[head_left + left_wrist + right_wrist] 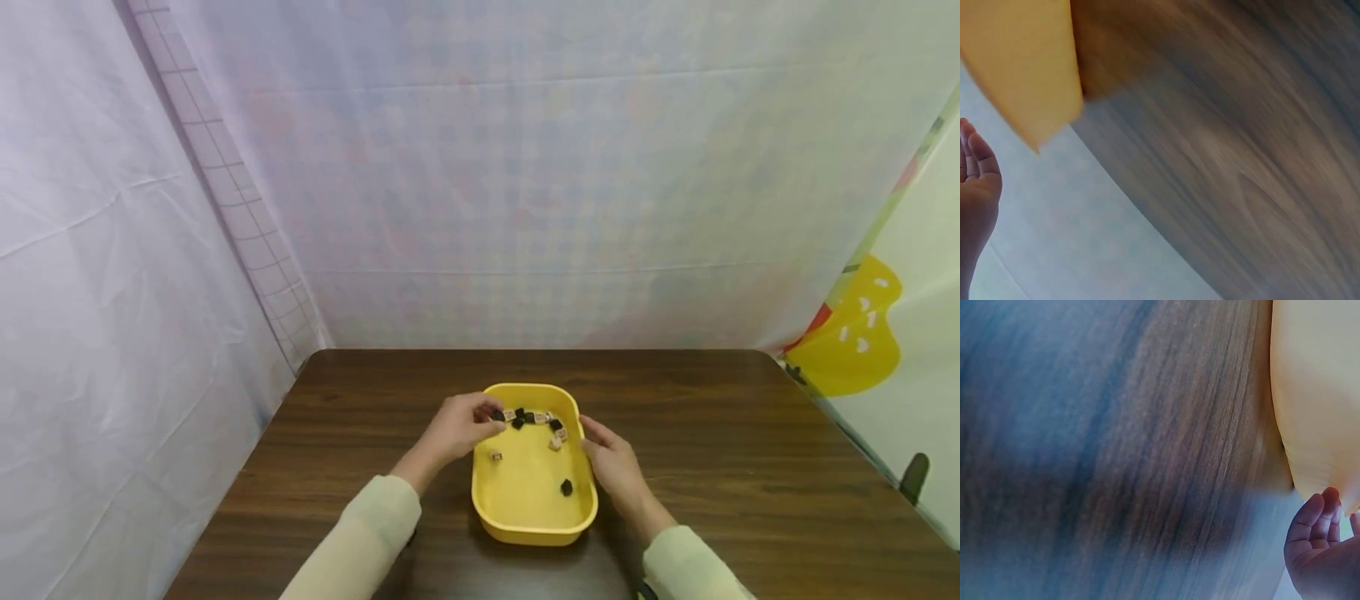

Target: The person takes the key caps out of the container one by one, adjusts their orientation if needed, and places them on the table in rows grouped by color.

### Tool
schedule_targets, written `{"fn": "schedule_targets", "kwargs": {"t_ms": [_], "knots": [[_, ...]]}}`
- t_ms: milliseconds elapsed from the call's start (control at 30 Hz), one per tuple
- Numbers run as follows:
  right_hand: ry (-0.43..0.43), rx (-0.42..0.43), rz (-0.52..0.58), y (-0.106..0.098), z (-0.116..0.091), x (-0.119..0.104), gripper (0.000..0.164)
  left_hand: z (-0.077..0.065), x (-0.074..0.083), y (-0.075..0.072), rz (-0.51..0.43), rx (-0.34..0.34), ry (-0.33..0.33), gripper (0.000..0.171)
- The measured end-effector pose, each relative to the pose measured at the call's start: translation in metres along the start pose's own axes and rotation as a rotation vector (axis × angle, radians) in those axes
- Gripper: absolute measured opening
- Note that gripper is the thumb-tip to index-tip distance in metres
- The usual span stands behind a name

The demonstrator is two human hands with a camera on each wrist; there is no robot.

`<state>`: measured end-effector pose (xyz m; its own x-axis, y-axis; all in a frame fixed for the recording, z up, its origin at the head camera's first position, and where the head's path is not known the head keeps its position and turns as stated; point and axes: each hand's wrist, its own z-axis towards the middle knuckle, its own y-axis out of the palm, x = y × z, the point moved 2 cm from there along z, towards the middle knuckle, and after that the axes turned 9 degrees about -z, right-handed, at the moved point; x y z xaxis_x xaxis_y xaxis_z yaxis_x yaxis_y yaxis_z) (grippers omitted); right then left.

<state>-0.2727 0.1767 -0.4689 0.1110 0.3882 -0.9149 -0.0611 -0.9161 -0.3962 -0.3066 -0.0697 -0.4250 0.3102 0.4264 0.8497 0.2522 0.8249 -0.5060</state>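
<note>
Seemingly mid-arrangement, the left hand [459, 427] pinches a black block [498, 415] near eleven o'clock in the yellow tray [525, 479], the right hand [617, 468] grips it at three o'clock, and gentle release seems needed next.

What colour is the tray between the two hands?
Plain yellow; the tray shows best in the head view.

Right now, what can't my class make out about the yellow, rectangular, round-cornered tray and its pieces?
Head view: markings on the small pale cubes, too small to read.
Head view: a small black piece, partly covered by the left hand.
Left wrist view: the yellow tray, cut by top and left edges.
Right wrist view: likewise, by top and right edges.
</note>
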Motion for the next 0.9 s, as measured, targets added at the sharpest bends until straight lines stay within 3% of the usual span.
{"fn": "schedule_targets", "kwargs": {"t_ms": [200, 367, 667, 900], "knots": [[0.002, -0.002, -0.017, 0.001, 0.001, 0.001, 0.050, -0.007, -0.032, -0.034, -0.034, 0.146, -0.029, 0.026], [0.000, -0.010, -0.015, 0.001, 0.002, 0.002, 0.050, -0.016, -0.063, -0.052, 0.000, 0.209, -0.081, 0.021], [-0.002, -0.005, -0.026, 0.000, 0.002, 0.002, 0.050, -0.028, -0.090, -0.057, 0.104, 0.190, -0.129, 0.018], [-0.003, -0.009, -0.026, 0.000, 0.001, 0.002, 0.050, -0.033, -0.102, -0.056, 0.151, 0.144, -0.107, 0.015]]}}
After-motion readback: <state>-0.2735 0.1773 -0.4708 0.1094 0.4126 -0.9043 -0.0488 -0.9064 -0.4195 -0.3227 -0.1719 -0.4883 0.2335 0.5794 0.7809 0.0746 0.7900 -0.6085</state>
